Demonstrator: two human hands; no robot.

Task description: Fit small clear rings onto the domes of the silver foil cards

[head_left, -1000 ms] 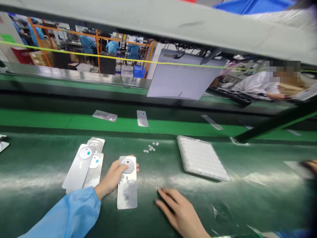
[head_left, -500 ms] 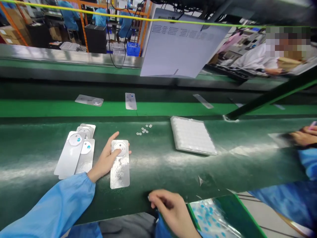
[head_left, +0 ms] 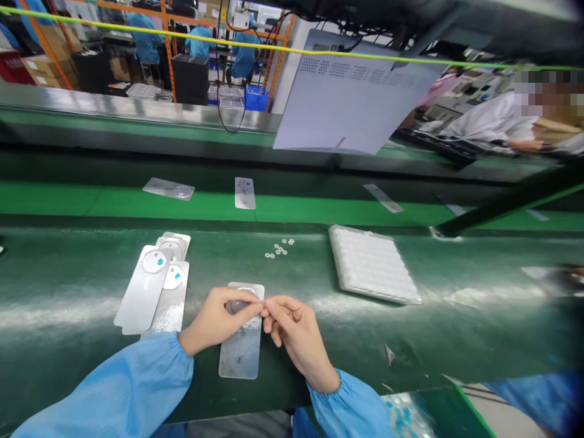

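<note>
A silvery rectangular plate (head_left: 239, 356) with rounded corners lies on the green bench below my hands, which cover part of its upper half. My left hand (head_left: 223, 319) reaches over it from the left, thumb and forefinger pinched together. From the right, my right hand (head_left: 296, 331) meets it with closed fingertips. Whatever small thing is between the fingertips is hidden. To the left of my left hand, similar plates with round white discs and blue marks lie in an overlapping pile (head_left: 143, 292). Several small white rings (head_left: 279, 250) are scattered beyond my hands.
A clear-wrapped pack of white pieces (head_left: 376, 264) lies to the right. More plates rest on the bright green strip (head_left: 301, 204) behind. A slanting dark green post (head_left: 497, 204) stands at the right. Near the front edge is a bag with blue bits (head_left: 406, 413).
The plate went from my left hand down onto the bench. My right hand rose from the bench's front edge to meet my left fingertips above the plate. The view shifted slightly.
</note>
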